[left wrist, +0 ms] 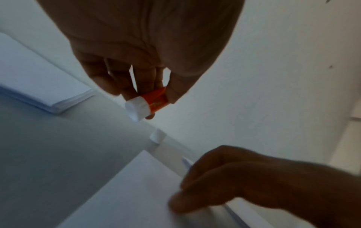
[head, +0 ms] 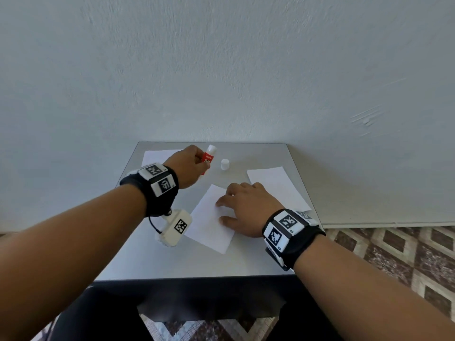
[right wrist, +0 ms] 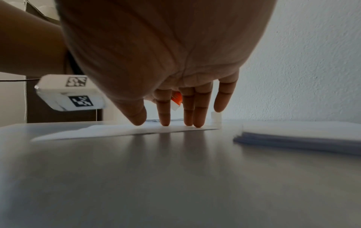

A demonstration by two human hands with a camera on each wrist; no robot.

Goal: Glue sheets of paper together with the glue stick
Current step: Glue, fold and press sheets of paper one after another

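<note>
My left hand (head: 190, 166) grips a red and white glue stick (head: 208, 156) above the table's far side, its white end (left wrist: 136, 108) pointing at the left wrist camera. The loose white cap (head: 225, 164) stands on the table just right of it. A single white sheet (head: 209, 220) lies in the middle of the table. My right hand (head: 242, 209) rests on that sheet with straight fingertips (right wrist: 166, 121) pressing its right part.
A stack of white paper (head: 278, 185) lies at the right of the grey table (head: 197, 264), and another stack (head: 157, 156) at the far left. A pale wall stands right behind the table. Patterned floor shows to the right.
</note>
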